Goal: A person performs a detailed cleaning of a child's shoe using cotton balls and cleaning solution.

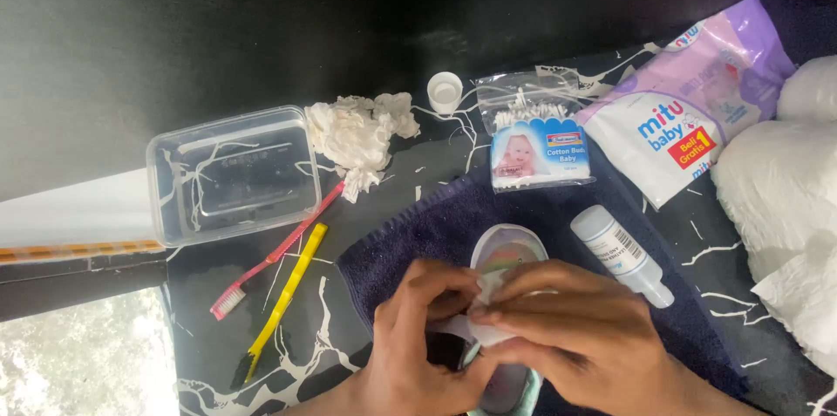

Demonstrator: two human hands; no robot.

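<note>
Both hands meet at six o'clock on a dark blue towel point(436, 237) spread over a black marbled table point(209, 294). The left hand point(418, 337) curls narrow around the side of a small pale shoe point(506, 252), fingers bent against it. The right hand point(575, 324) pinches a white wipe point(490, 287) between thumb and fingertips and presses it onto the shoe's top. At three o'clock from the shoe, just beside the right hand, a small white bottle point(621, 255) lies on the towel. At twelve o'clock sit a bag of cotton buds point(536, 132) and a white cap point(445, 91); a purple pack of wipes point(689, 111) lies at two o'clock. At ten o'clock are crumpled tissue point(357, 132), a clear plastic box point(231, 173), a red toothbrush point(275, 252) and a yellow toothbrush point(283, 298).
</note>
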